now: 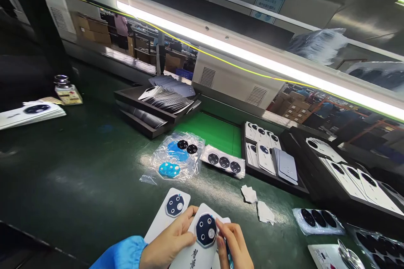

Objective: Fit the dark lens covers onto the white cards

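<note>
now both hands: left hand (168, 244), right hand (235, 247) grip phone cover (202, 239) near table edge (38, 241).

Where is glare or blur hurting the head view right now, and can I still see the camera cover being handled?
Head view: the tube light burns out to white and throws sheen on the green table; the clear bag glints. The far background is soft and the edges bend. The phone back cover, held by the left hand and right hand, is evenly lit and sharp.
</note>
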The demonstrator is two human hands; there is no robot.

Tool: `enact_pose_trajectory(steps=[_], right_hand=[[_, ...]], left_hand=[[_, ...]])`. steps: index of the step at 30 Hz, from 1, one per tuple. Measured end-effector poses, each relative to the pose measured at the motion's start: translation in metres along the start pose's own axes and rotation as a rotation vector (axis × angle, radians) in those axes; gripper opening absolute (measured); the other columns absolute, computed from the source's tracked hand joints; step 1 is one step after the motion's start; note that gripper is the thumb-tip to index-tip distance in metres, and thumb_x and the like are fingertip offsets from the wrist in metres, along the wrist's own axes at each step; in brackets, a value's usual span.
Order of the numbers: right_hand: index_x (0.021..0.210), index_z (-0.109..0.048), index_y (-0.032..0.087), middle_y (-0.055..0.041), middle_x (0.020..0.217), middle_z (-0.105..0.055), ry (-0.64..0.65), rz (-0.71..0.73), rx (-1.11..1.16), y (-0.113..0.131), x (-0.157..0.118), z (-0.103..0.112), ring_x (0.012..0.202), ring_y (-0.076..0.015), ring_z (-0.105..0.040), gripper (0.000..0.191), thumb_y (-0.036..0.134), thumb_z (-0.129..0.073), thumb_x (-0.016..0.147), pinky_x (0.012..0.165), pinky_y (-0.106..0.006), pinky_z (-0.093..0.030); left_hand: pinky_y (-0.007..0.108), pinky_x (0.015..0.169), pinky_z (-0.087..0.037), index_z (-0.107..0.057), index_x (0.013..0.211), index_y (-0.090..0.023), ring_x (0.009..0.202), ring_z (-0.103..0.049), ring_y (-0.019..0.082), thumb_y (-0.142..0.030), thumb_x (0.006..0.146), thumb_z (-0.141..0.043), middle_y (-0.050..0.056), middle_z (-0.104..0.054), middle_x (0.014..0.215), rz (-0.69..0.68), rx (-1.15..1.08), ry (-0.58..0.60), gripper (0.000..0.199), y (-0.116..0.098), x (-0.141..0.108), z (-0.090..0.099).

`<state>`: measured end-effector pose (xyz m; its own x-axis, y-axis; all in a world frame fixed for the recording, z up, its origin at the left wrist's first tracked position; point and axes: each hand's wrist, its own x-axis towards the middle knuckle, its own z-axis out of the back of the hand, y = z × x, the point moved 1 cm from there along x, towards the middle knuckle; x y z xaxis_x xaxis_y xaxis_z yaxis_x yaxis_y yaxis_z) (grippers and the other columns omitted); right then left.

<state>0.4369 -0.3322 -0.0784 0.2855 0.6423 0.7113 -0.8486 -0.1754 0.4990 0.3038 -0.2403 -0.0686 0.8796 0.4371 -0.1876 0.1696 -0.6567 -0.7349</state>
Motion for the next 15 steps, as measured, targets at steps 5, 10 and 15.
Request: enact_pose_trajectory(steps=[5,10,15], right_hand=[[0.112,-0.058,0.023,-0.0044,0.091,-0.062,-0.051,-0.158,0.058,0.003,0.000,-0.001,0.070,-0.0139,-0.060,0.023,0.036,-0.045,0.099,0.068,-0.021,-0.052],[0.114,-0.055,0.023,-0.0024,0.090,-0.062,-0.024,-0.194,0.074,0.002,-0.001,-0.004,0.060,-0.0111,-0.054,0.024,0.038,-0.044,0.099,0.060,-0.020,-0.050],[0.114,-0.055,0.024,-0.0018,0.088,-0.062,-0.007,-0.159,0.088,0.001,0.000,-0.007,0.060,-0.0109,-0.054,0.023,0.037,-0.043,0.100,0.059,-0.019,-0.050]], left_hand=[[0.030,0.086,-0.042,-0.050,0.111,-0.019,0.103,-0.056,0.023,-0.029,0.075,-0.066,0.006,-0.058,0.116,-0.011,0.088,-0.016,0.041,0.004,-0.003,-0.004],[0.034,0.093,-0.039,-0.051,0.113,-0.020,0.109,-0.053,0.026,-0.035,0.074,-0.066,0.007,-0.056,0.119,-0.036,0.186,-0.060,0.044,0.008,-0.004,-0.004],[0.036,0.103,-0.033,-0.054,0.112,-0.021,0.118,-0.046,0.027,-0.034,0.074,-0.065,0.006,-0.055,0.119,-0.069,0.227,-0.076,0.042,0.012,-0.004,-0.002]])
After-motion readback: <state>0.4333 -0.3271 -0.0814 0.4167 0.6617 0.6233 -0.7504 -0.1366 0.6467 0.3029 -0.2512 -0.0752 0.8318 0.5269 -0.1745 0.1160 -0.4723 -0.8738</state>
